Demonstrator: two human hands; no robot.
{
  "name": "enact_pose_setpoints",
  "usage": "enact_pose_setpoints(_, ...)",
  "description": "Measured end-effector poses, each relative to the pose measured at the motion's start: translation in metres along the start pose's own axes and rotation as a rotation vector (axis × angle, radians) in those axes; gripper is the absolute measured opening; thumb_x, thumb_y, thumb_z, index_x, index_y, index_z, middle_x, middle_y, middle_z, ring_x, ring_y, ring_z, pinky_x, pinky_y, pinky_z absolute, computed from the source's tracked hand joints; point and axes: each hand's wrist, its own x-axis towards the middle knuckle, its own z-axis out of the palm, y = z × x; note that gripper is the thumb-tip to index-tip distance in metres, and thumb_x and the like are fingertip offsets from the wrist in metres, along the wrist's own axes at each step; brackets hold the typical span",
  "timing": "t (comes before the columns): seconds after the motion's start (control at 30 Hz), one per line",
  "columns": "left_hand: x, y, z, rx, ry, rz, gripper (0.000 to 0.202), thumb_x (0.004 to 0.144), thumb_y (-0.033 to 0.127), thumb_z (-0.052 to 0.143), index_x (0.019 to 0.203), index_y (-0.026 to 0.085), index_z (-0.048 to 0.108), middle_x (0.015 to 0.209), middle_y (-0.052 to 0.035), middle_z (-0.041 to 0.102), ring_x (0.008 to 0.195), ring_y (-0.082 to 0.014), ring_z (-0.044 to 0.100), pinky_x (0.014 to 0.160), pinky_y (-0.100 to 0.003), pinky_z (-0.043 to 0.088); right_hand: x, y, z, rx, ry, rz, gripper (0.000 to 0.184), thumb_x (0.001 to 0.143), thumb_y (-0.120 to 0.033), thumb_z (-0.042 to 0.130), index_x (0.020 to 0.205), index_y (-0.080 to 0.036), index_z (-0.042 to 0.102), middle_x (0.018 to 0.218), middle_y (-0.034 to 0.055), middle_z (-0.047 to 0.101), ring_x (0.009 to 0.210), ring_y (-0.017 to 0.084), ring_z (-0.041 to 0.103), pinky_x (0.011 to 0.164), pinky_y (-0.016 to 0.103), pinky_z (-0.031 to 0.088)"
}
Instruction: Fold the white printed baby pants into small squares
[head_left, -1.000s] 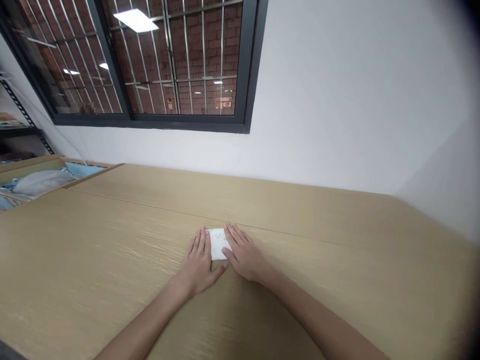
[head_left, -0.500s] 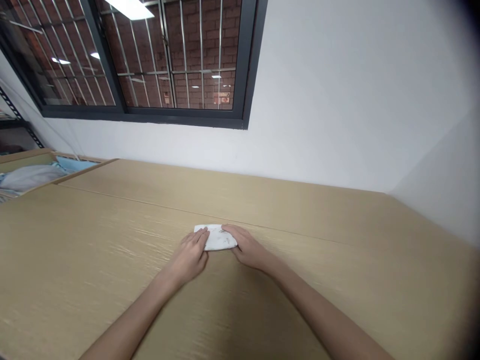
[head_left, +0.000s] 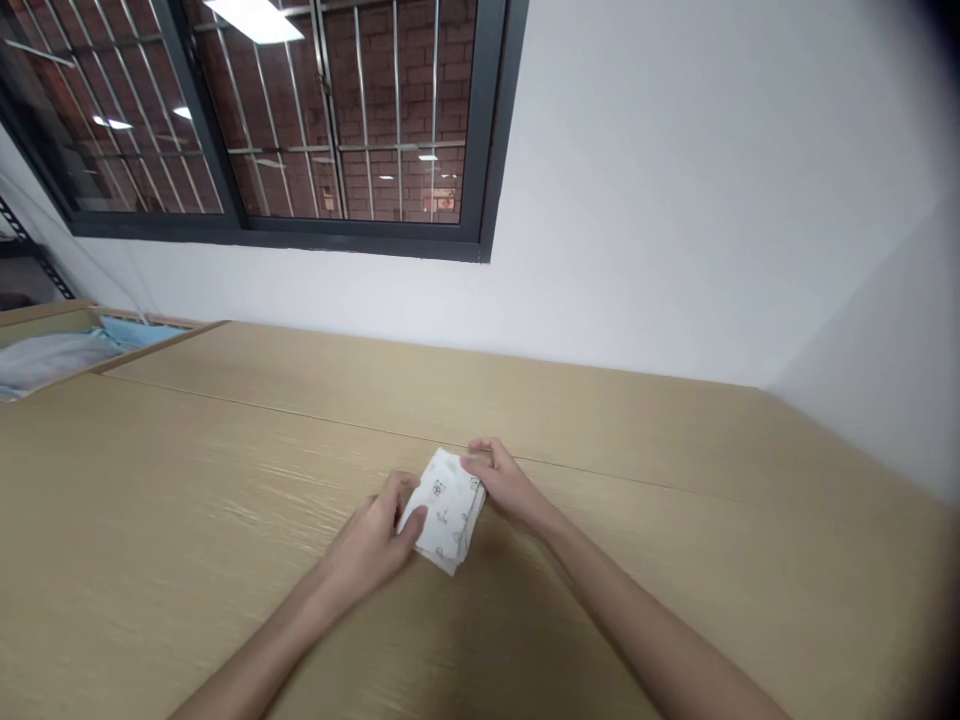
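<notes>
A small folded white cloth (head_left: 444,508) with little printed figures is held tilted over the tan surface, its stacked layers showing along the right and lower edges. My left hand (head_left: 384,535) grips its left side, thumb on top and fingers at the edge behind. At the upper right corner, my right hand (head_left: 508,487) pinches the cloth between its thumb and fingers.
The broad tan tabletop (head_left: 225,480) has a seam running across it near the back. An open box section (head_left: 161,350) with pale blue and whitish fabric lies at the far left. Behind stand a white wall (head_left: 637,200) and a barred, dark-framed window (head_left: 352,232).
The cloth has been lifted from lying flat and turned, so its printed face and layers show. My left hand's thumb has come onto its top; my right hand has shifted to its upper corner.
</notes>
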Motion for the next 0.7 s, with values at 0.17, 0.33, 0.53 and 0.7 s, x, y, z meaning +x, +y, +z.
enact_pose_setpoints(0.17, -0.005, -0.002, 0.015, 0.431, 0.200, 0.186, 0.030, 0.101, 0.036, 0.039, 0.116, 0.018, 0.057, 0.120, -0.0162, 0.062, 0.111, -0.0324, 0.060, 0.094, -0.050, 0.049, 0.005, 0.007, -0.001, -0.086, 0.313, -0.121, 0.040, 0.094, -0.046, 0.048, 0.124, -0.020, 0.047, 0.124, 0.0155, 0.062, 0.115, 0.027, 0.062, 0.099, 0.043, 0.050)
enact_pose_setpoints(0.33, -0.017, 0.009, 0.033, 0.428, 0.117, 0.357, 0.038, 0.101, 0.033, 0.041, 0.134, 0.018, 0.052, 0.135, -0.0151, 0.061, 0.124, -0.0306, 0.059, 0.105, -0.049, 0.051, -0.022, -0.017, 0.001, -0.300, -0.042, -0.488, 0.050, 0.103, -0.048, 0.039, 0.144, -0.021, 0.046, 0.152, 0.0122, 0.048, 0.141, 0.024, 0.043, 0.117, 0.044, 0.035)
enact_pose_setpoints(0.53, -0.030, 0.022, 0.054, 0.580, -0.195, 0.385, 0.040, 0.097, 0.025, 0.042, 0.131, 0.016, 0.061, 0.128, -0.0183, 0.066, 0.112, -0.0373, 0.066, 0.092, -0.053, 0.059, -0.052, -0.024, 0.025, -0.574, -0.664, -0.606, 0.045, 0.108, -0.038, 0.028, 0.140, -0.036, 0.059, 0.146, -0.0013, 0.057, 0.146, 0.024, 0.038, 0.124, 0.047, 0.023)
enact_pose_setpoints(0.7, -0.028, 0.019, 0.056, 0.659, -0.174, 0.402, 0.042, 0.097, 0.029, 0.043, 0.129, 0.010, 0.063, 0.126, -0.0229, 0.066, 0.118, -0.0404, 0.063, 0.094, -0.054, 0.059, -0.035, -0.001, 0.025, -0.792, -0.551, -0.621, 0.047, 0.109, -0.037, 0.026, 0.148, -0.031, 0.050, 0.158, -0.0006, 0.041, 0.150, 0.024, 0.031, 0.126, 0.046, 0.019)
